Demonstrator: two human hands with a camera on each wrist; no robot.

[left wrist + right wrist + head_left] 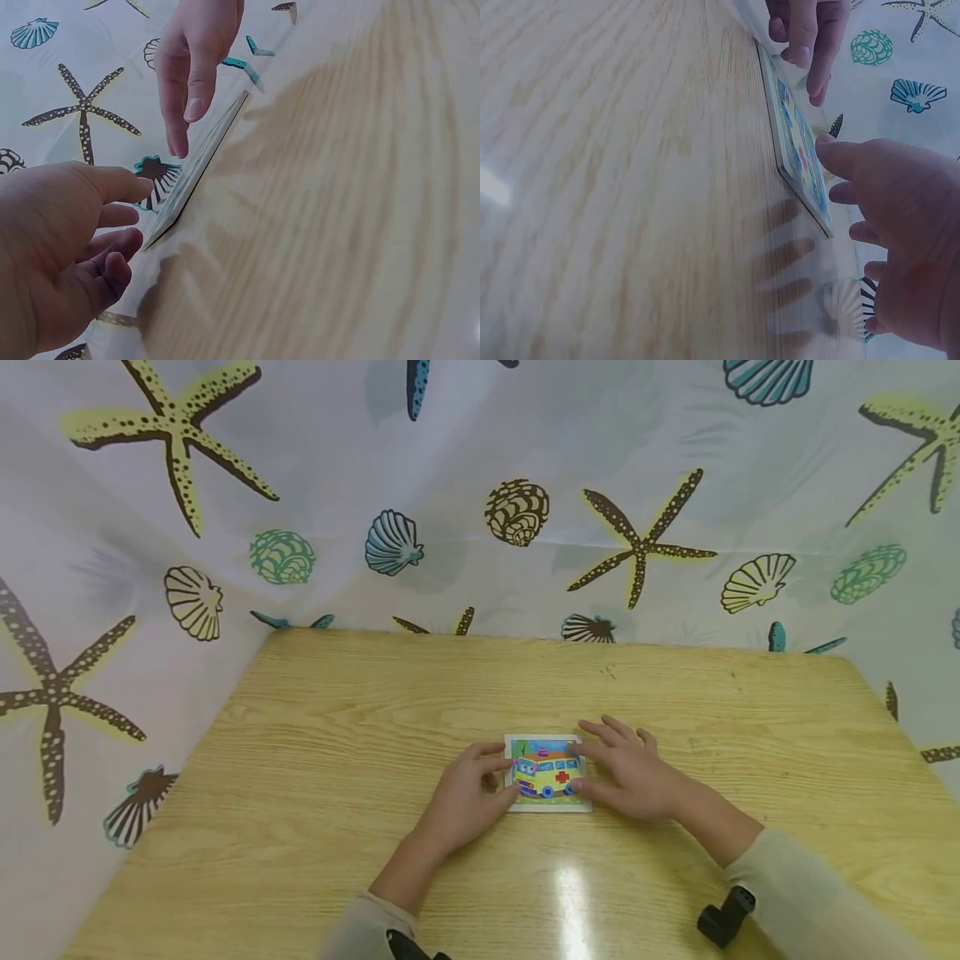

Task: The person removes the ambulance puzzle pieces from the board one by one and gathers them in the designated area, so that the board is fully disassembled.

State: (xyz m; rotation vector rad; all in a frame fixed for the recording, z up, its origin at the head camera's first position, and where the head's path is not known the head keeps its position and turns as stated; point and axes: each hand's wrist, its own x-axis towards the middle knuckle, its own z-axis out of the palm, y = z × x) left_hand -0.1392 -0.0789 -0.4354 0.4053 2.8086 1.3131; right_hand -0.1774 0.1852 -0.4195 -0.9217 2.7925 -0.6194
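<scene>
A small rectangular picture board [547, 774] lies on the table, showing a yellow cartoon ambulance with a red cross inside a white border. My left hand [468, 797] is at its left edge, thumb and fingertips overlapping the border in the head view. At the right edge is my right hand [630, 772], its fingers spread and the thumb over the lower right corner. In the right wrist view the board [799, 142] shows its thin side, with the right hand [900, 232] beside it. Loosely bent fingers of the left hand [67, 247] appear in the left wrist view, holding nothing.
The wood-grain table [337, 718] reaches back to a white cloth [450, 443] printed with starfish and shells, which also runs along the sides. A black device [726, 917] is strapped at the right sleeve. Light glares off the tabletop near the front.
</scene>
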